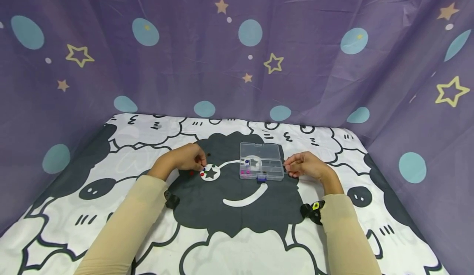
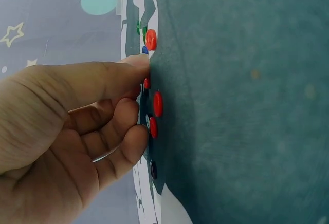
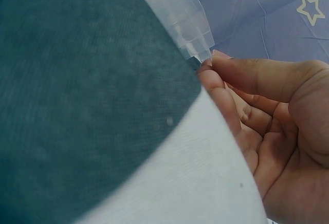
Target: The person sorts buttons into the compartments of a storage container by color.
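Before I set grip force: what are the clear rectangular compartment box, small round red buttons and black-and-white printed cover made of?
Box: probably rigid plastic, smooth; the cloth's pattern shows through. Red buttons: likely plastic, slightly shiny; evenly coloured. Cover: apparently woven fabric, matte; fine thread texture, fibre unclear.

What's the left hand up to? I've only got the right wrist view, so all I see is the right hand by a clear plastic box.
Observer: The left hand is down at the patterned cloth, off to the left of the clear box.
Operator: Is anything lying near it?
Observer: Yes, the left wrist view shows red buttons close by; I can't tell whether the hand holds one.
Operator: And is anything inside the box?
Observer: Yes, the head view shows pink pieces in its front left corner.
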`<action>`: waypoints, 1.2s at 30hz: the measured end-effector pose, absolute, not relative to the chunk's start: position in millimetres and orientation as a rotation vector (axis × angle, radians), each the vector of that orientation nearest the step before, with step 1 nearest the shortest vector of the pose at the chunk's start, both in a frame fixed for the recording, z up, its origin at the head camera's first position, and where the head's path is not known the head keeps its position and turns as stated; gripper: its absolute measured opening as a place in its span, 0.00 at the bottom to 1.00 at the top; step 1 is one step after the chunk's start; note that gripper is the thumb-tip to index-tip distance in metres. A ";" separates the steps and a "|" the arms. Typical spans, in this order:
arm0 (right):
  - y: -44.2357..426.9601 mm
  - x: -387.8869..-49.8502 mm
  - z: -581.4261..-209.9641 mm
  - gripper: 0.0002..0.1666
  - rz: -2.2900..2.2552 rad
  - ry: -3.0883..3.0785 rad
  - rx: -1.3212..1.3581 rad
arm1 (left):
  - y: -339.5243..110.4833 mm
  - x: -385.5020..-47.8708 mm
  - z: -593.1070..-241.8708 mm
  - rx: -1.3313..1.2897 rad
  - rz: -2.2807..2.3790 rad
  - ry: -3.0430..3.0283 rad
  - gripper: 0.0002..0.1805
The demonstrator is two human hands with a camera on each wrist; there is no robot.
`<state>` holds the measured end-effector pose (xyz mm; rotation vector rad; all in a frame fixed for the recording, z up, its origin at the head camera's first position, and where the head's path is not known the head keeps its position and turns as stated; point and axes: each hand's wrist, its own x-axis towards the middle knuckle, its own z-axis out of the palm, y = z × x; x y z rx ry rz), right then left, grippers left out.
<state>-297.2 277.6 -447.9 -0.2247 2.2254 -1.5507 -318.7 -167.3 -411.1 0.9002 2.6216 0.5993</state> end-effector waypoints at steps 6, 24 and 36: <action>277.7 -296.7 -447.9 0.13 -1.551 2.225 -0.225 | -168.1 -318.1 -411.0 0.902 0.606 2.607 0.03; 275.9 -295.3 -446.1 0.11 -1.563 2.217 -0.214 | -173.8 -314.8 -410.6 0.885 0.607 2.606 0.05; 276.7 -295.9 -446.6 0.12 -1.551 2.216 -0.248 | -176.0 -315.9 -406.6 0.884 0.594 2.597 0.06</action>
